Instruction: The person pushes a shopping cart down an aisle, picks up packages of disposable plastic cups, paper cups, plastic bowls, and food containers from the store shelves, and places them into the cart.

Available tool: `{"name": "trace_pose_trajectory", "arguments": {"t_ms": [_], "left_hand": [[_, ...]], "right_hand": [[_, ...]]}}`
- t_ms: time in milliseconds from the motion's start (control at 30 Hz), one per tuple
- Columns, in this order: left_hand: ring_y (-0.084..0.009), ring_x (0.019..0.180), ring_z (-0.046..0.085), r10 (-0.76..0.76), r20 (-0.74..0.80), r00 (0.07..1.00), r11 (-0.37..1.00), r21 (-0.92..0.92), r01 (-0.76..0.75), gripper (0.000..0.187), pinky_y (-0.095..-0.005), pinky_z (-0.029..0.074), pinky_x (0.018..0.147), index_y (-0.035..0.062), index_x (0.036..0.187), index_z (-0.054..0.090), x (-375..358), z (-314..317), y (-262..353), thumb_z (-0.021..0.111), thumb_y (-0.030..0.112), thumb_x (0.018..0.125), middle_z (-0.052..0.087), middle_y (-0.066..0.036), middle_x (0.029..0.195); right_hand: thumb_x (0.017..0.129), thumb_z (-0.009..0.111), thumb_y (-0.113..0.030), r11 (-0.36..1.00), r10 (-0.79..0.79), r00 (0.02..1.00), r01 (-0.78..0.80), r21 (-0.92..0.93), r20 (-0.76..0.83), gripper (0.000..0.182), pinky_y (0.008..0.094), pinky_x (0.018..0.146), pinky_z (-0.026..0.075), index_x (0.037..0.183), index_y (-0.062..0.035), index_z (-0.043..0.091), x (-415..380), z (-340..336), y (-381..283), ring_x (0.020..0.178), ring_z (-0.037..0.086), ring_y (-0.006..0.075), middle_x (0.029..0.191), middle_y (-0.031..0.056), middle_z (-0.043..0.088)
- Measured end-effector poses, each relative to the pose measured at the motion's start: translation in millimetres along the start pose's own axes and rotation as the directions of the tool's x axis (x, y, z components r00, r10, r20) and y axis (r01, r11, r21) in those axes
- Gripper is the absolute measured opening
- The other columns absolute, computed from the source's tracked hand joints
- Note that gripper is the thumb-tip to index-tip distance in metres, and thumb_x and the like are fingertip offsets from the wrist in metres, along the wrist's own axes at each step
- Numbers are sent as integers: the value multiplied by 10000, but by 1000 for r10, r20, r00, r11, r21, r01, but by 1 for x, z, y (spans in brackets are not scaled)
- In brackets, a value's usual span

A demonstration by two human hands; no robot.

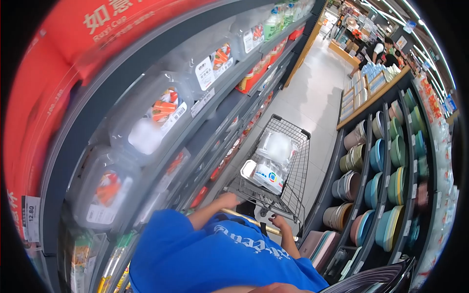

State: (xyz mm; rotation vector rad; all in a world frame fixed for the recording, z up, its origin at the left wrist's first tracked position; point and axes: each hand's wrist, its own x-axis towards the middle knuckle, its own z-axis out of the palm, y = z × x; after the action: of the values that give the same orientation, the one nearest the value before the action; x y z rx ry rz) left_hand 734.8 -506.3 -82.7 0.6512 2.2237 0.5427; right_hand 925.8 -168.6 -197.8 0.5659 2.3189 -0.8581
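A wire shopping cart (296,188) stands in front of me in the aisle. In it lie a clear plastic-wrapped item (275,146) and a white pack with blue print (268,176). My left hand (228,200) is at the left end of the cart's handle (254,222), its fingers curled. Near the handle's right side is my right hand (279,222), fingers bent; whether it touches the handle cannot be made out.
Shelves with clear plastic containers (161,115) run close along the left. On the right, shelves hold stacked coloured bowls (391,227). The tiled aisle floor (308,88) leads ahead to people (378,51) beside a display at the far right.
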Motion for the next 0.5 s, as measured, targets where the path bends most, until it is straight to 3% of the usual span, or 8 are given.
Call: {"name": "trace_pose_trajectory", "arguments": {"t_ms": [67,167,233,300,333,400,433,500], "left_hand": [[-376,1112,649,-28,-26,999,998,-60,26,528,-471,507,940,-35,1139,668,4,0,-12,623,438,910,679,-239,1162],[-281,1042,682,-2,-165,986,900,-430,-70,430,-396,520,902,-38,1116,663,-4,-19,-6,658,340,912,709,-176,1099],[-177,960,673,6,-375,927,770,-589,-243,305,-324,518,858,-28,1096,657,-18,-55,14,650,230,933,716,-96,1017],[-142,929,651,-46,-658,751,605,-616,-504,221,-304,512,851,-1,1089,651,-18,-116,31,608,182,972,699,-56,976],[-134,956,644,-64,-713,699,398,-660,-637,204,-300,509,855,13,1102,646,-49,-172,68,594,175,989,692,-52,1011],[-179,1006,650,-5,-909,417,496,-364,-788,246,-323,498,909,-2,1131,630,-109,-262,127,652,160,948,687,-98,1086],[-260,1091,636,143,-968,205,719,-41,-694,316,-371,474,981,-13,1176,616,-142,-302,145,684,124,899,659,-150,1149],[-325,1140,610,252,-934,-255,860,337,-383,396,-407,454,1013,-38,1211,577,-166,-344,176,705,100,863,635,-197,1212]], "right_hand": [[866,704,-392,996,-52,998,50,-70,-38,591,410,923,516,1269,33,623,-15,-8,-16,1026,690,366,1056,247,718],[881,684,-359,999,-55,998,55,2,-32,516,411,963,502,1224,25,655,-39,-28,-51,1093,663,388,1104,267,701],[905,662,-309,992,-114,990,118,40,-87,431,404,930,517,1175,27,675,-65,-46,-75,1042,684,368,1068,249,713],[908,661,-286,984,-119,977,139,106,-177,405,397,890,532,1162,30,676,-78,-57,-105,988,698,349,1029,227,723],[910,661,-275,979,-114,969,147,142,-218,392,393,870,540,1155,31,676,-83,-56,-112,962,705,339,1009,216,728],[915,657,-246,965,-147,936,206,161,-319,333,396,795,551,1106,25,686,-77,-45,-111,874,711,317,926,192,725],[913,656,-240,969,-159,924,213,123,-347,315,402,784,550,1092,17,692,-75,-44,-118,861,709,322,914,194,722],[900,654,-223,947,-301,865,319,-23,-402,253,426,754,539,1033,-16,712,-79,-47,-123,827,693,346,878,196,707]]}}
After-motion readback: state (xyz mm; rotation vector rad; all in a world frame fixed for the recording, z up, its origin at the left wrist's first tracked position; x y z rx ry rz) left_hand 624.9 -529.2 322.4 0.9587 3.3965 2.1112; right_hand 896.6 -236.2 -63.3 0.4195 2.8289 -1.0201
